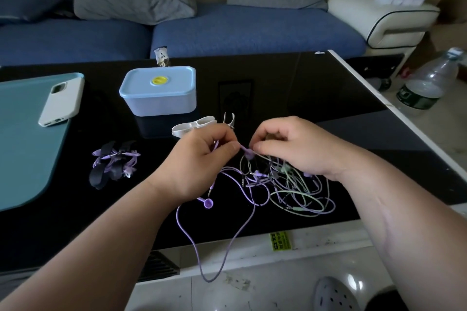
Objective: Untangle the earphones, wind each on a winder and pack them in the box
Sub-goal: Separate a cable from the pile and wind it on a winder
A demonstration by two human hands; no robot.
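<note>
Head view: yellow sticker (280, 241) at 6 o'clock, print unreadable. Left hand (199, 159) and right hand (295, 149) pinch the tangled purple-and-green earphones (285, 184) on the desk (303, 88); blue box (161, 93) at 11 o'clock.

A: Which parts are obscured?
B: The left hand (199, 159) covers part of the white winders (194, 125). The right hand (298, 149) hides the top of the tangle of earphones (290, 192).
A: And cropped?
B: The teal mat (25, 146) at the left edge, the shoe (333, 295) at the bottom edge. Print on the yellow sticker (280, 241): illegible.
</note>
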